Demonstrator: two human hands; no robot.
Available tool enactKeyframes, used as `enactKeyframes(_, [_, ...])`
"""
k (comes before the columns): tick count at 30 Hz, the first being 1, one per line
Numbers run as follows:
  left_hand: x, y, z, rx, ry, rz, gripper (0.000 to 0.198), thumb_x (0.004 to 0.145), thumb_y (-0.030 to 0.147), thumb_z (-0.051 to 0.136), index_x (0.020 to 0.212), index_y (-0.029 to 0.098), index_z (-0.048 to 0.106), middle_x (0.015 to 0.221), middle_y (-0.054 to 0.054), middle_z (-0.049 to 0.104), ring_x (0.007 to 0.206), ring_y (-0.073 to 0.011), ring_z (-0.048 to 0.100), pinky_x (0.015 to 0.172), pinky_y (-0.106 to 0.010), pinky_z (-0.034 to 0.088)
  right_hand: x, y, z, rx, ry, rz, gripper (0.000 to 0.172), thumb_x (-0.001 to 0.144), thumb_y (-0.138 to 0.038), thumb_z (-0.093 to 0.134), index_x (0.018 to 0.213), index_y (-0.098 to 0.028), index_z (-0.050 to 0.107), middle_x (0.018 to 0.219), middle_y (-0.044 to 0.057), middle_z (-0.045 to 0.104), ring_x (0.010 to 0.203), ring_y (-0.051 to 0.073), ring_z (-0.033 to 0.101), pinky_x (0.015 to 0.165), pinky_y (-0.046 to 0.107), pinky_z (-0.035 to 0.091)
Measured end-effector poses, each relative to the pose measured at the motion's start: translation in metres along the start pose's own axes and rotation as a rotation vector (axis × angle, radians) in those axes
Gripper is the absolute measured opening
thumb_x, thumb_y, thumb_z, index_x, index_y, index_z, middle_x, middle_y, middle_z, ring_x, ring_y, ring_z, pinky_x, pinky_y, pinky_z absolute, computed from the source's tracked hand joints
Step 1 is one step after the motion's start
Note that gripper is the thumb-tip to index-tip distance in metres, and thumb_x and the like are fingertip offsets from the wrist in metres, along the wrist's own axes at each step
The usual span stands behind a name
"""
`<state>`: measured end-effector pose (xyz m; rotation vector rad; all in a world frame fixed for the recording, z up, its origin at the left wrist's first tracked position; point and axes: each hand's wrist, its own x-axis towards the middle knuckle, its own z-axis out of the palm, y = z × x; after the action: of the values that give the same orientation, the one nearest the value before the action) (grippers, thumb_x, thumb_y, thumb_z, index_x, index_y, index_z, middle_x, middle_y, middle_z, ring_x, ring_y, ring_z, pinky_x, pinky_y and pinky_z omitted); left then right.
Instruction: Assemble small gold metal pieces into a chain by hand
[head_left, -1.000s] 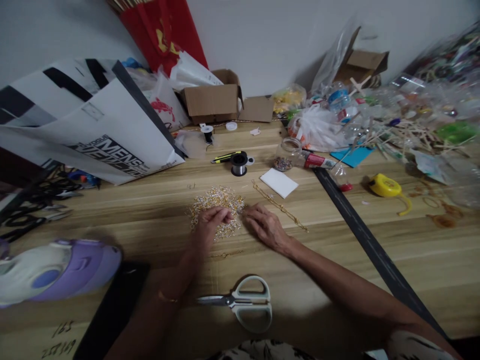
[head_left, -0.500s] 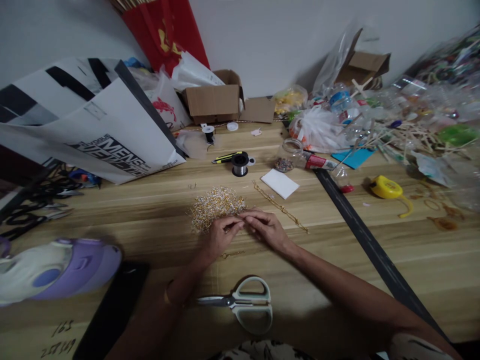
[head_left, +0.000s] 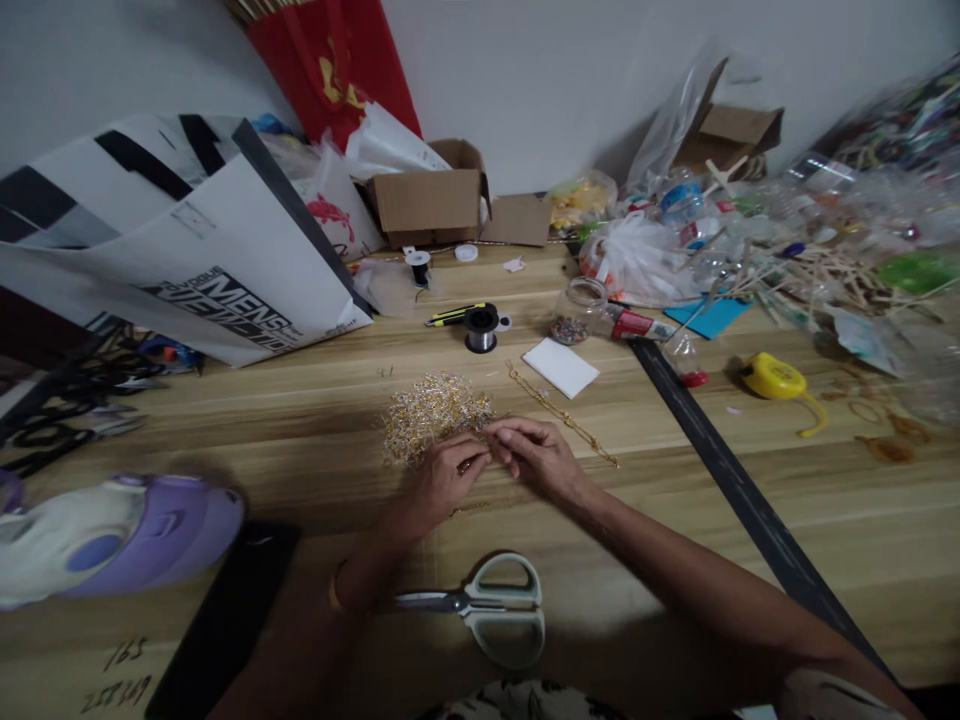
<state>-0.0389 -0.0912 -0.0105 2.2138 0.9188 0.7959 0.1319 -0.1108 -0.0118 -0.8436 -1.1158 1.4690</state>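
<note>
My left hand (head_left: 450, 476) and my right hand (head_left: 541, 456) meet fingertip to fingertip over the table, both pinched closed. Whatever lies between the fingertips is too small to make out. Just beyond my left hand is a loose heap of gold and clear beaded pieces (head_left: 429, 408). A gold chain (head_left: 562, 414) lies stretched out behind my right hand. Close under my left wrist is a short piece of gold chain (head_left: 471, 508), partly hidden. Scissors (head_left: 501, 606) with pale handles rest nearer to me, blades pointing left.
Behind the heap stand a wire spool (head_left: 481, 330), a yellow-black cutter (head_left: 454, 314), a white card (head_left: 561, 367) and a jar of beads (head_left: 580, 312). A tape measure (head_left: 774, 376) lies at right. A purple-white bottle (head_left: 150, 540) and a black flat object (head_left: 225, 620) are at left.
My left hand has turned slightly, its fingers curling more and covering part of the short chain. My right hand has shifted a little, its fingers parting slightly. Everything on the table stays put.
</note>
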Motion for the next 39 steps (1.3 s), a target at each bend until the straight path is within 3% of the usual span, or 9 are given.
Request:
enactKeyframes(6, [-0.002, 0.0, 0.0, 0.071, -0.015, 0.071, 0.018, 0.088, 0.016, 0.051, 0.084, 0.016, 0.068, 0.088, -0.006, 0.066, 0.084, -0.0153, 0.06, 0.078, -0.028, 0.048, -0.001, -0.004, 0.0, -0.028, -0.03, -0.043, 0.022, 0.083, -0.032, 0.064, 0.096, -0.017, 0.072, 0.059, -0.002, 0.054, 0.049, 0.007, 0.048, 0.044, 0.019, 0.04])
enactKeyframes(10, [-0.004, 0.001, 0.0, 0.129, -0.04, 0.073, 0.017, 0.088, 0.02, 0.052, 0.087, 0.02, 0.069, 0.088, -0.004, 0.064, 0.084, -0.015, 0.06, 0.078, -0.027, 0.048, -0.001, -0.011, -0.004, -0.121, -0.131, 0.01, 0.022, 0.082, -0.033, 0.065, 0.095, -0.017, 0.072, 0.066, -0.001, 0.057, 0.051, 0.007, 0.049, 0.046, 0.019, 0.04])
enactKeyframes(14, [-0.004, 0.002, -0.002, 0.067, -0.076, 0.036, 0.011, 0.085, 0.021, 0.058, 0.087, 0.018, 0.068, 0.087, -0.005, 0.063, 0.084, -0.0156, 0.059, 0.075, -0.027, 0.048, 0.001, -0.021, -0.007, -0.225, -0.234, 0.095, 0.025, 0.08, -0.037, 0.066, 0.091, -0.015, 0.072, 0.066, 0.0, 0.058, 0.053, 0.008, 0.05, 0.047, 0.019, 0.04])
enactKeyframes(18, [-0.001, -0.002, -0.008, -0.025, -0.038, 0.024, 0.014, 0.08, 0.023, 0.064, 0.092, 0.016, 0.066, 0.094, -0.008, 0.064, 0.089, -0.0168, 0.059, 0.078, -0.028, 0.047, 0.002, -0.025, -0.011, -0.304, -0.284, 0.124, 0.031, 0.082, -0.042, 0.063, 0.085, -0.012, 0.069, 0.06, -0.001, 0.055, 0.051, 0.008, 0.047, 0.048, 0.02, 0.038])
enactKeyframes(24, [0.004, 0.001, -0.02, -0.061, -0.027, 0.002, 0.017, 0.082, 0.03, 0.061, 0.074, 0.015, 0.063, 0.073, -0.004, 0.063, 0.073, -0.015, 0.056, 0.071, -0.027, 0.043, 0.002, -0.024, -0.012, -0.453, -0.384, 0.16, 0.037, 0.084, -0.046, 0.058, 0.082, -0.01, 0.065, 0.058, -0.003, 0.049, 0.049, 0.007, 0.042, 0.047, 0.02, 0.033])
enactKeyframes(28, [0.004, 0.006, -0.023, -0.013, -0.057, -0.028, 0.018, 0.083, 0.029, 0.058, 0.071, 0.016, 0.062, 0.071, -0.003, 0.063, 0.072, -0.0146, 0.055, 0.07, -0.027, 0.041, 0.001, -0.023, -0.01, -0.53, -0.454, 0.121, 0.038, 0.086, -0.046, 0.055, 0.077, -0.01, 0.063, 0.058, -0.004, 0.043, 0.052, 0.007, 0.037, 0.05, 0.02, 0.029])
enactKeyframes(33, [0.004, 0.004, -0.021, 0.008, -0.084, -0.041, 0.015, 0.082, 0.022, 0.058, 0.07, 0.016, 0.063, 0.071, -0.003, 0.064, 0.071, -0.0143, 0.056, 0.069, -0.026, 0.041, 0.002, -0.019, -0.01, -0.572, -0.463, 0.088, 0.038, 0.087, -0.044, 0.052, 0.076, -0.01, 0.062, 0.059, -0.004, 0.041, 0.054, 0.008, 0.034, 0.051, 0.021, 0.027])
enactKeyframes(39, [0.006, 0.008, -0.026, -0.007, -0.112, -0.153, 0.017, 0.082, 0.028, 0.058, 0.071, 0.016, 0.065, 0.072, -0.002, 0.066, 0.071, -0.0141, 0.057, 0.068, -0.025, 0.041, 0.001, -0.02, -0.009, -0.586, -0.447, 0.061, 0.034, 0.087, -0.042, 0.052, 0.079, -0.011, 0.063, 0.062, -0.003, 0.045, 0.056, 0.009, 0.036, 0.053, 0.021, 0.03])
